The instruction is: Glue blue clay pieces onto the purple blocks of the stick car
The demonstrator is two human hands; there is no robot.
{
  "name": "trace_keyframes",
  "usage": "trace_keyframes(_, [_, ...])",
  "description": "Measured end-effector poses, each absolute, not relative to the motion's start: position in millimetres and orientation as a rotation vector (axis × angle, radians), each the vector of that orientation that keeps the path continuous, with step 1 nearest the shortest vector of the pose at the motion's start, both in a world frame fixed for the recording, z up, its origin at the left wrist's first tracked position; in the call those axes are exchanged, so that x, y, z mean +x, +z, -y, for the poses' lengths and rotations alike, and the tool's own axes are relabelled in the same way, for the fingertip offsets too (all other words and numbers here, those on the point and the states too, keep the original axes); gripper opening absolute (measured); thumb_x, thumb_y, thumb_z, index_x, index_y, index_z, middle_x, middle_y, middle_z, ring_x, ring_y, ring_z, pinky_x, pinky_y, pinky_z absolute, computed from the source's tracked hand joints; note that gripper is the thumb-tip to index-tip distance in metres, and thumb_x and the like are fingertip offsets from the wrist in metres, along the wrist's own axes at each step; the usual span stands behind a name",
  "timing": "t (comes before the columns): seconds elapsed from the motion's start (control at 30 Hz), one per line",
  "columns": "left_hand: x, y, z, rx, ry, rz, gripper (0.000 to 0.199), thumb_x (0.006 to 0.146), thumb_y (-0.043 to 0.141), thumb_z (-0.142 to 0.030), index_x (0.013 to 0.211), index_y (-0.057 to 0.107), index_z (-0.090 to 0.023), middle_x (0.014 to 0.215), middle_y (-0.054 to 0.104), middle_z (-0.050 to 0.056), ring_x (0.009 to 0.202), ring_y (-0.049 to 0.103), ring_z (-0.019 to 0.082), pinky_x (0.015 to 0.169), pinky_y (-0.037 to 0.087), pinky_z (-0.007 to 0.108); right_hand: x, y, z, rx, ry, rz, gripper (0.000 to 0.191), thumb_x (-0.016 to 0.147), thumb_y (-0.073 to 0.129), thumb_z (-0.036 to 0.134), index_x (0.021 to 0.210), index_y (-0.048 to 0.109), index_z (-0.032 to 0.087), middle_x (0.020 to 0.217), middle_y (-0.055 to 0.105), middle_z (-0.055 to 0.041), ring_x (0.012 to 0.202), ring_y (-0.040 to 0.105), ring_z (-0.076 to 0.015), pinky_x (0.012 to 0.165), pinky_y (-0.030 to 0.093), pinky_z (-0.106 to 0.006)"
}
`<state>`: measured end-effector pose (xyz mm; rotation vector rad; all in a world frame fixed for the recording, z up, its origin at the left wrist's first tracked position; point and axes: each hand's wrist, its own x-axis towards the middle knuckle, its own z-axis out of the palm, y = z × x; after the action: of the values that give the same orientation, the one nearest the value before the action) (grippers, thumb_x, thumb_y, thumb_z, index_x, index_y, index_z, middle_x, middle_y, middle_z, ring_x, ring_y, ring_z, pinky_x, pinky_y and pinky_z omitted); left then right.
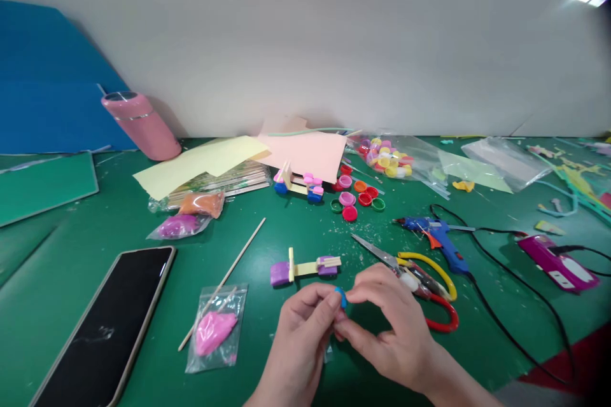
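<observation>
Just above the table's near edge, my left hand (pixel 305 334) pinches a small blue piece (pixel 342 297) between thumb and fingers. It looks like soft clay, mostly hidden by fingertips. My right hand (pixel 394 331) closes on the same piece from the other side, index finger and thumb at its edge. Beyond the hands lies a small assembly (pixel 305 267) of pale sticks with purple blocks at both ends. Scissors (pixel 377 250) with yellow and red handles lie beside my right hand, partly covered by it. A clear bag of pink clay (pixel 214 332) is left of my left hand.
A phone (pixel 105 331) and wooden stick (pixel 238 257) lie left. Behind are a similar blue-and-pink assembly (pixel 300 186), several bottle caps (pixel 349 213), paper sheets (pixel 305 149) and a pink tumbler (pixel 146 127). At right, a blue glue gun (pixel 436 235) trails its cord near a magenta power strip (pixel 556 264).
</observation>
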<state>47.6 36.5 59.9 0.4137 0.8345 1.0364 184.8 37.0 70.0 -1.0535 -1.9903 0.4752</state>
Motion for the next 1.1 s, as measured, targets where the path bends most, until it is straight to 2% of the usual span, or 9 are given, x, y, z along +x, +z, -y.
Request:
trace_keyframes(0.17, [49,59,-35,0.458,1.043,-0.840,0.018,0.067,0.069,-0.030,0.064,0.063,-0.013,0.050,0.056,-0.002,0.049,0.048,0.007,0.052,0.037,0.019,183,65,-42,-1.034,0.629,1.890,0.021,0.074,0.060,0.008,0.088,0.054,0.021,0.081,0.058,-0.0017,0.076,0.054,-0.0153,0.069,0.044,-0.029])
trace_keyframes(0.37, [49,55,-36,0.495,1.056,-0.819,0.021,0.076,0.059,-0.029,0.063,0.060,-0.013,0.057,0.057,0.000,0.051,0.049,0.008,0.054,0.038,0.021,185,64,-42,-1.172,1.214,1.471,0.006,0.081,0.056,0.023,0.087,0.056,0.022,0.076,0.055,0.0005,0.065,0.052,-0.0106,0.060,0.045,-0.022])
trace_keyframes(0.5, [49,52,-38,0.493,1.050,-0.848,0.015,0.074,0.062,-0.028,0.068,0.061,-0.014,0.055,0.057,-0.002,0.049,0.048,0.007,0.052,0.037,0.019,184,64,-43,-1.213,1.382,1.409,0.009,0.082,0.056,0.028,0.086,0.056,0.020,0.068,0.056,0.0013,0.062,0.051,-0.0101,0.059,0.044,-0.021])
trace_keyframes(0.63, [49,51,-38,0.471,1.053,-0.865,0.016,0.073,0.063,-0.027,0.065,0.059,-0.014,0.054,0.056,-0.003,0.049,0.047,0.006,0.052,0.037,0.018,188,67,-44,-1.218,1.201,1.619,0.013,0.082,0.055,0.026,0.094,0.057,0.021,0.081,0.056,-0.0013,0.069,0.052,-0.0120,0.063,0.045,-0.023])
trace_keyframes(0.77, [48,52,-38,0.453,1.063,-0.885,0.015,0.073,0.063,-0.027,0.064,0.058,-0.015,0.052,0.054,-0.004,0.048,0.046,0.006,0.051,0.035,0.017,194,69,-48,-1.155,0.832,1.933,0.029,0.076,0.062,0.021,0.104,0.056,0.023,0.100,0.052,-0.0038,0.089,0.052,-0.0155,0.078,0.044,-0.026])
trace_keyframes(0.9, [48,52,-38,0.475,1.068,-0.901,0.018,0.073,0.063,-0.027,0.062,0.057,-0.015,0.049,0.052,-0.004,0.046,0.044,0.006,0.050,0.035,0.018,195,70,-51,-1.129,0.666,2.093,0.020,0.078,0.060,0.018,0.097,0.060,0.023,0.100,0.051,-0.0036,0.093,0.051,-0.0158,0.079,0.042,-0.026])
trace_keyframes(1.1, [48,54,-39,0.545,1.076,-0.960,0.019,0.076,0.057,-0.029,0.064,0.056,-0.015,0.055,0.054,-0.002,0.049,0.046,0.007,0.052,0.037,0.020,196,66,-58,-1.141,0.660,2.061,0.019,0.078,0.060,0.018,0.096,0.061,0.022,0.100,0.050,-0.0039,0.094,0.052,-0.0163,0.081,0.043,-0.027])
